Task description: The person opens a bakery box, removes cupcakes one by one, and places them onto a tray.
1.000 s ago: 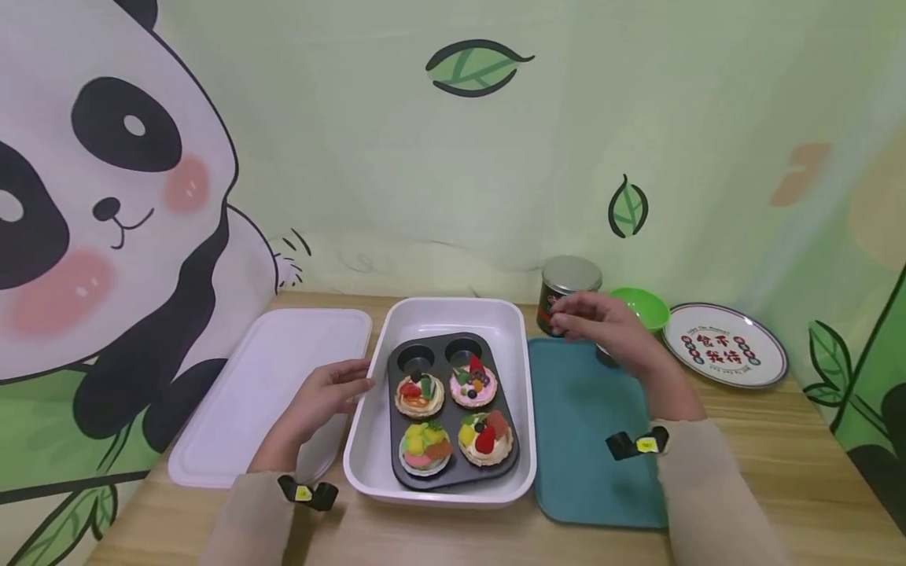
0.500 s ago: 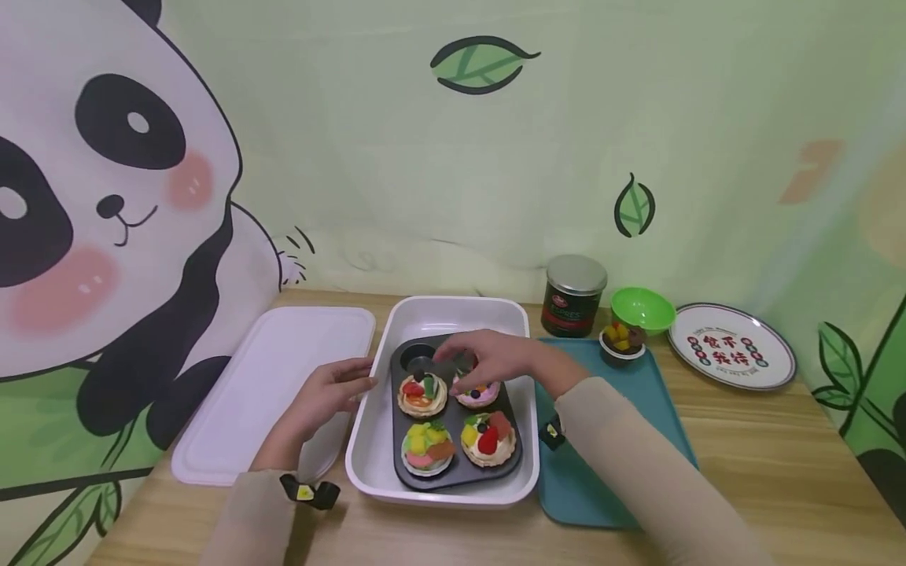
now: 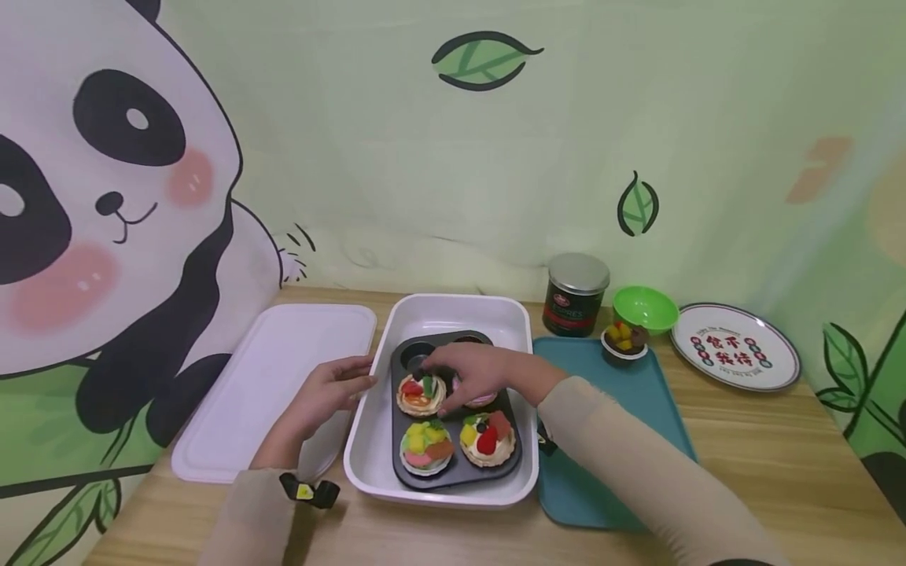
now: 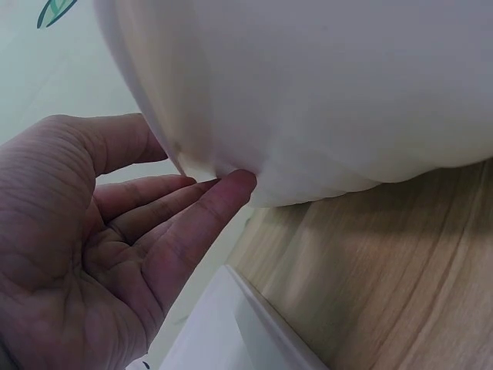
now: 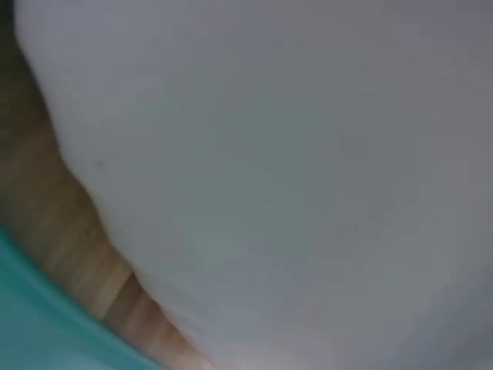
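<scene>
A white rectangular pan (image 3: 357, 452) holds a dark muffin tin (image 3: 463, 475) with several fruit tarts in it. My left hand (image 3: 322, 401) pinches the pan's left rim; in the left wrist view the thumb and fingers lie on either side of the edge. My right hand (image 3: 477, 373) reaches over the tin. Its thumb and fingers spread about the strawberry-topped tart (image 3: 418, 399), touching or close to it. That hand partly covers the pink tart (image 3: 484, 397). Nearer me sit the yellow-topped tart (image 3: 425, 452) and the berry tart (image 3: 488, 440). In the right wrist view, only a blurred pale surface fills the frame.
On the right lies a teal tray (image 3: 591, 472) with a chocolate fruit tart (image 3: 624, 346) at its far edge. Behind stand a coffee tin (image 3: 576, 295), a green bowl (image 3: 646, 308) and a printed plate (image 3: 736, 346). A white cutting board (image 3: 283, 377) lies left.
My right hand has moved left from above the teal tray, over the pink tart, to the strawberry-topped one. The chocolate tart has come into full view. My left hand stays on the rim.
</scene>
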Tool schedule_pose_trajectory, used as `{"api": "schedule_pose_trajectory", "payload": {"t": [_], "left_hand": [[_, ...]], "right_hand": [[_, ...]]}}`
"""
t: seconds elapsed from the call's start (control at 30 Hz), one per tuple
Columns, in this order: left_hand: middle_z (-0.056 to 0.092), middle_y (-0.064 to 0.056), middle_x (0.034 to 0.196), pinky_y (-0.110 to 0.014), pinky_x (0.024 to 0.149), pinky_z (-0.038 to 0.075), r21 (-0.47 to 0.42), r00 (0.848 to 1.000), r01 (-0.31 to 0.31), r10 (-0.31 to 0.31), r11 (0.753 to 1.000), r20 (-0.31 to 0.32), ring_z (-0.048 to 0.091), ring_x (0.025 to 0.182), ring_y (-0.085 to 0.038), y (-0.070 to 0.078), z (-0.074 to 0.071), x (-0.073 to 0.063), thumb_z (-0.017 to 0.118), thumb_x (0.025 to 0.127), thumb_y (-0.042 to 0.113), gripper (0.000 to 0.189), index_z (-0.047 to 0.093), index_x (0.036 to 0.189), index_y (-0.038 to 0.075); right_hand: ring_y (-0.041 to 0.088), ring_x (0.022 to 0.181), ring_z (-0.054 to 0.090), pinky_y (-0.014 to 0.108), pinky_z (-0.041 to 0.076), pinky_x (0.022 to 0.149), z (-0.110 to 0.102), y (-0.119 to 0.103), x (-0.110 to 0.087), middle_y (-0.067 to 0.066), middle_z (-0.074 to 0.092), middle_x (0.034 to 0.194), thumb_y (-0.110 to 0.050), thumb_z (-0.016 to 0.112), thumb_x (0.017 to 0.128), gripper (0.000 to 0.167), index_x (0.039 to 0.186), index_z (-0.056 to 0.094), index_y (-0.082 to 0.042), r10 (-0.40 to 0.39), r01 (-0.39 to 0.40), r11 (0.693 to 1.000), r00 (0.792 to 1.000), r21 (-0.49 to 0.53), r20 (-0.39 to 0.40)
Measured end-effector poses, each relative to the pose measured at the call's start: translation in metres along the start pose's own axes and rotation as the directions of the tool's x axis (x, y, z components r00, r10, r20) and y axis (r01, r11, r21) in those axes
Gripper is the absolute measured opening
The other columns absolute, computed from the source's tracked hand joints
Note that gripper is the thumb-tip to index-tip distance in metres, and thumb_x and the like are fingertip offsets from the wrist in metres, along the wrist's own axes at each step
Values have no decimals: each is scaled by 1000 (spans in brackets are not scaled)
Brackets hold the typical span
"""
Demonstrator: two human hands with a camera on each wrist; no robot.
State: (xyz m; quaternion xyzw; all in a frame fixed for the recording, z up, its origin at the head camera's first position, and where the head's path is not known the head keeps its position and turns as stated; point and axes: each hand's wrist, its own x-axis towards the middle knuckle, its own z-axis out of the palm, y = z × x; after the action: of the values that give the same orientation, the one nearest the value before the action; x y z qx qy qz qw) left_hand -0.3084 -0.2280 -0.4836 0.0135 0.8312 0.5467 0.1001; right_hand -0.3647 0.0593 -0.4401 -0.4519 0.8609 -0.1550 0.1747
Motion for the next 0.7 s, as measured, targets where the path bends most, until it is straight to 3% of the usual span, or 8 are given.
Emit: {"api": "schedule_pose_trajectory", "payload": {"t": [0.27, 0.53, 0.7], "left_hand": [[63, -15, 134, -44, 86, 59, 8, 1000, 3, -3, 1000, 1, 64, 116, -30, 1, 1, -1, 67, 96, 30, 52, 56, 142, 9], [63, -16, 135, -43, 86, 59, 13, 1000, 6, -6, 1000, -4, 64, 117, -30, 3, 0, -3, 66, 97, 29, 52, 56, 143, 9], [63, -15, 135, -43, 86, 59, 12, 1000, 4, -4, 1000, 2, 64, 117, -30, 2, -1, -2, 67, 96, 30, 52, 56, 143, 9]], "right_hand": [[12, 121, 53, 33, 45, 105, 4, 2, 5, -5, 60, 130, -60, 79, 77, 76, 139, 59, -22, -17, 10, 988, 999, -155, -44], [12, 111, 56, 32, 49, 93, 6, 6, 6, -7, 63, 121, -58, 80, 77, 66, 129, 66, -21, -54, 37, 985, 994, -168, -98], [11, 111, 55, 32, 49, 90, 7, 6, 6, -8, 63, 122, -64, 77, 76, 71, 133, 64, -23, -43, 22, 979, 994, -204, -98]]}}
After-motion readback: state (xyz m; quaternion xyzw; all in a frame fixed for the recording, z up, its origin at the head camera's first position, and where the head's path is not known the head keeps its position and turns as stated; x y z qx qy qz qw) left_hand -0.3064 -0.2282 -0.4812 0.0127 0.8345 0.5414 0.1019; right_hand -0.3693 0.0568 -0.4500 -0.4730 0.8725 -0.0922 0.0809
